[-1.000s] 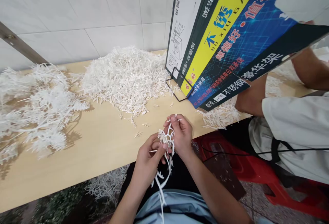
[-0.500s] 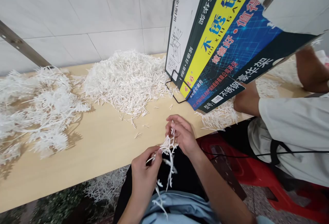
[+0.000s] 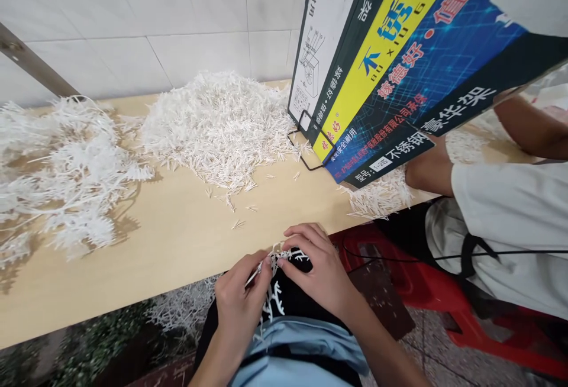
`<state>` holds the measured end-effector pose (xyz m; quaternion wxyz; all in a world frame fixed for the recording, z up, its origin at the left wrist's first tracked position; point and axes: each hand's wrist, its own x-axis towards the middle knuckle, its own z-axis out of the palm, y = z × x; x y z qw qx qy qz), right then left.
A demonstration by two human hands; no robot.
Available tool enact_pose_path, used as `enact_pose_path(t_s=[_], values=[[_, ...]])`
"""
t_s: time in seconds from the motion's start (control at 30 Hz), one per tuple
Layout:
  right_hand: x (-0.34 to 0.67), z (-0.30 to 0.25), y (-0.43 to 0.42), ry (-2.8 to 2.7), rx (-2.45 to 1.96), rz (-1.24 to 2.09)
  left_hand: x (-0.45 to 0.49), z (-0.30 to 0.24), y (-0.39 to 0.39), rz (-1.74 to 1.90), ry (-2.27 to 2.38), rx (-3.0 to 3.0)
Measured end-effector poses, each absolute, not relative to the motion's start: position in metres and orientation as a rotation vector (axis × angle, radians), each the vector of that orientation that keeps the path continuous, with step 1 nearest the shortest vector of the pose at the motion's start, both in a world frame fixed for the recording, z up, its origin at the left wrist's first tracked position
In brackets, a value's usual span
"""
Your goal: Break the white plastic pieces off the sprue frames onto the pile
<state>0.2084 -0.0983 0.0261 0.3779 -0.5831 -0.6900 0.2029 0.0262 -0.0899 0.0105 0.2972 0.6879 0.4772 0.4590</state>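
Writing: we read large Chinese characters on the printed carton [image 3: 399, 61], upside down from our seat, in a yellow band, a blue band with red characters, and a dark band with white ones; a small white label at its lower corner reads "1-2" plus a character we cannot make out.
Carton side: we see a white panel with a line drawing and small print too fine for us to read; a black wire stand [image 3: 306, 144] holds the carton tilted on the table.
Left hand: our left hand [image 3: 242, 304] is curled nearly closed, thumb and forefinger pinching one thin prong of the white plastic sprue [image 3: 273, 292].
Right hand: our right hand [image 3: 317, 268] is half closed, fingertips pinched on the top of the same sprue.
Sprue: we hold it just past the near table edge, above our lap; its lower branches hang over our dark clothing.
Surface: we work at a pale wooden table [image 3: 177, 245]; a heap of loose white sticks [image 3: 217, 126] lies at the middle back, tangled white sprues [image 3: 57, 168] lie at the left.
Room: we face a white tiled wall [image 3: 133, 14].
Neighbour: a person in a white shirt [image 3: 510, 221] sits at our right on a red stool [image 3: 426, 298], forearm on the table.
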Motion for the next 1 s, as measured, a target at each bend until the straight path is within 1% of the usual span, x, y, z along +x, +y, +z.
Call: enact_pose_path(t_s=[0.1,0.17,0.23,0.3,0.37,0.43,0.5,0.6,0.73,0.87,1.0], values=[[0.206,0.024,-0.098,-1.882,-1.528,0.476,0.023,0.011,-0.089,1.199,1.166,1.865],[0.209,0.027,-0.097,-1.93,-1.528,0.506,0.02,0.012,-0.088,1.194,1.189,1.834],[0.215,0.032,-0.098,-1.92,-1.451,0.643,0.015,0.013,-0.085,1.157,1.296,1.747],[0.223,0.035,-0.099,-1.837,-1.274,0.88,0.011,0.013,-0.084,1.081,1.401,1.653],[0.23,0.035,-0.1,-1.685,-1.111,1.089,0.006,0.011,-0.083,0.982,1.423,1.628],[0.232,0.031,-0.101,-1.514,-1.092,1.189,0.001,0.008,-0.086,0.936,1.373,1.679],[0.23,0.026,-0.101,-1.422,-1.174,1.184,-0.004,0.006,-0.089,0.942,1.311,1.779],[0.221,0.02,-0.102,-1.447,-1.263,1.169,-0.008,0.01,-0.093,0.88,1.248,2.027],[0.21,0.016,-0.102,-1.434,-1.231,1.209,0.0,0.022,-0.095,0.796,1.217,2.242],[0.21,0.015,-0.101,-1.381,-1.151,1.212,0.013,0.022,-0.092,0.889,1.077,2.043],[0.22,0.024,-0.102,-1.486,-1.124,1.196,0.014,0.015,-0.087,0.96,1.151,1.623]])
